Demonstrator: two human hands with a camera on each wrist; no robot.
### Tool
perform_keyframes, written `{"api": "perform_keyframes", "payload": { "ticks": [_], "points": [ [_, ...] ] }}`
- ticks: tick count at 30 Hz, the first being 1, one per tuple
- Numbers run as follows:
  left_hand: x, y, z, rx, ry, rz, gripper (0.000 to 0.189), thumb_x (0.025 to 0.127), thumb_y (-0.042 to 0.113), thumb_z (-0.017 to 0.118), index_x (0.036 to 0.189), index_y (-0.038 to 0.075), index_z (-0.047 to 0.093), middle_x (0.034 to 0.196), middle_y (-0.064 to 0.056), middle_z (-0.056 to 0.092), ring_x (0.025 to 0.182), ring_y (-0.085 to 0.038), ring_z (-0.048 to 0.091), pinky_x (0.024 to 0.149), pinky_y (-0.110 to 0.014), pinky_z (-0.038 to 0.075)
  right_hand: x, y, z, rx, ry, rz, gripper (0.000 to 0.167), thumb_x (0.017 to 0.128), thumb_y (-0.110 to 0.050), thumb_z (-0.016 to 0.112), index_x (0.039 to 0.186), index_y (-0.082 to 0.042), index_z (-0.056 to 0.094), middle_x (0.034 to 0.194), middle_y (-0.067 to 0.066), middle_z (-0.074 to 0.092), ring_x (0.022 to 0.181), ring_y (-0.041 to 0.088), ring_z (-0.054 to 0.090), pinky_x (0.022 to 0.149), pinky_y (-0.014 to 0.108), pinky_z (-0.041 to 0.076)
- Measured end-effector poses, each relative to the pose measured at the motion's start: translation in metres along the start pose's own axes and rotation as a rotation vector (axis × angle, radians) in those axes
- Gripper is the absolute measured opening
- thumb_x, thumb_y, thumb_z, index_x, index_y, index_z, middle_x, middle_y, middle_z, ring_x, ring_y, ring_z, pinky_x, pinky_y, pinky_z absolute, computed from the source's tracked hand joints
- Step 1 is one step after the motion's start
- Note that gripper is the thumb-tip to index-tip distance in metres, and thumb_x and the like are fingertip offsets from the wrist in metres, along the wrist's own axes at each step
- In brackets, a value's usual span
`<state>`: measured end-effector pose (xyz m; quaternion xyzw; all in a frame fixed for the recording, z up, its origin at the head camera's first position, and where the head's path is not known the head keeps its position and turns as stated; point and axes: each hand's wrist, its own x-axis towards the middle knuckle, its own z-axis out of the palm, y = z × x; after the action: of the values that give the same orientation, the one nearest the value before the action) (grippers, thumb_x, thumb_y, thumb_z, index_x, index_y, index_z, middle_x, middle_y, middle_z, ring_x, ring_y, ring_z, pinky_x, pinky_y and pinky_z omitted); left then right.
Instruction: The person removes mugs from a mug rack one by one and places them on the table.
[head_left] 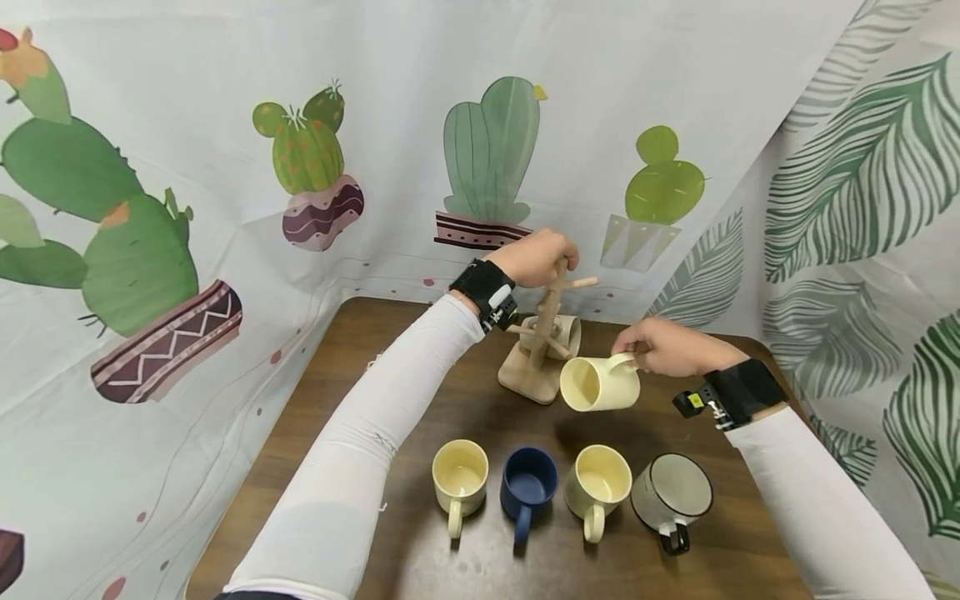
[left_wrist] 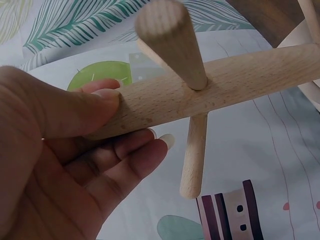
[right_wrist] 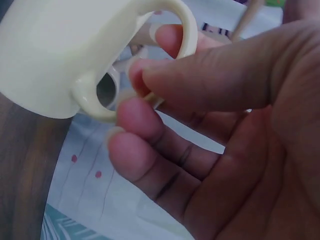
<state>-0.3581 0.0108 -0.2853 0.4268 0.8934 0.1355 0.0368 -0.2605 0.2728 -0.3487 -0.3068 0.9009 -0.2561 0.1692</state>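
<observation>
My left hand [head_left: 536,257] grips the top of a wooden mug tree [head_left: 546,329], thumb on one side of the post and fingers on the other. In the left wrist view, pegs stick out of the post [left_wrist: 250,67] just beyond the fingertips. By its handle, my right hand [head_left: 660,346] pinches a pale yellow mug [head_left: 611,385], tipped on its side with the mouth toward the left. The right wrist view shows thumb and fingers around the handle [right_wrist: 187,30]. A cream mug [head_left: 573,335] hangs low on the tree, partly hidden behind the post.
Along the front of the brown table [head_left: 315,417] stand a yellow mug [head_left: 460,475], a blue mug [head_left: 529,483], another yellow mug [head_left: 598,483] and a grey-white mug [head_left: 670,492] with a black rim and handle. A cactus-print cloth [head_left: 390,125] hangs behind the table.
</observation>
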Motion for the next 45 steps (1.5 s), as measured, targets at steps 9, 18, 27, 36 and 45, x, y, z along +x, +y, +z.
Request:
{"api": "perform_keyframes", "payload": {
  "ticks": [9, 18, 27, 36, 45],
  "points": [
    [0.001, -0.001, 0.006, -0.016, -0.011, 0.005, 0.032, 0.103, -0.003, 0.045, 0.119, 0.004, 0.072, 0.117, -0.012, 0.071, 0.1, -0.021, 0.063, 0.089, -0.033, 0.053, -0.051, 0.018, 0.003, 0.146, 0.101, 0.039, 0.021, 0.091, 0.011, 0.06, 0.102, -0.004, 0.071, 0.079, 0.001, 0.061, 0.065, 0.012, 0.056, 0.057, 0.029, 0.051],
    [0.0, -0.004, 0.007, -0.015, -0.019, -0.006, 0.033, 0.104, -0.002, 0.044, 0.121, 0.005, 0.071, 0.119, -0.011, 0.07, 0.101, -0.02, 0.062, 0.088, -0.032, 0.052, -0.104, 0.048, 0.01, 0.192, 0.341, -0.034, 0.016, 0.092, 0.013, 0.064, 0.1, -0.001, 0.066, 0.081, -0.007, 0.068, 0.066, 0.011, 0.065, 0.057, 0.029, 0.057],
    [-0.004, -0.003, 0.006, -0.006, -0.022, -0.019, 0.032, 0.103, -0.003, 0.046, 0.122, 0.005, 0.07, 0.119, -0.012, 0.07, 0.1, -0.02, 0.061, 0.088, -0.033, 0.05, -0.162, 0.053, 0.013, 0.174, 0.539, 0.051, 0.018, 0.094, 0.013, 0.063, 0.103, -0.002, 0.064, 0.082, -0.007, 0.069, 0.068, 0.014, 0.064, 0.06, 0.024, 0.054],
    [-0.002, 0.001, 0.004, 0.001, -0.014, -0.014, 0.031, 0.103, -0.002, 0.048, 0.123, 0.004, 0.07, 0.121, -0.013, 0.07, 0.102, -0.021, 0.063, 0.089, -0.033, 0.052, -0.214, 0.063, 0.052, 0.171, 0.707, 0.262, 0.006, 0.1, 0.005, 0.061, 0.104, 0.001, 0.06, 0.086, -0.009, 0.067, 0.071, 0.009, 0.067, 0.061, 0.022, 0.055],
    [0.0, 0.003, 0.002, 0.012, -0.012, -0.017, 0.031, 0.101, -0.004, 0.05, 0.123, 0.004, 0.07, 0.119, -0.012, 0.07, 0.105, -0.021, 0.064, 0.09, -0.033, 0.052, -0.249, 0.067, 0.115, 0.311, 0.87, 0.309, 0.014, 0.097, 0.016, 0.058, 0.1, 0.002, 0.059, 0.085, -0.015, 0.071, 0.068, 0.006, 0.07, 0.061, 0.021, 0.057]
  ]
}}
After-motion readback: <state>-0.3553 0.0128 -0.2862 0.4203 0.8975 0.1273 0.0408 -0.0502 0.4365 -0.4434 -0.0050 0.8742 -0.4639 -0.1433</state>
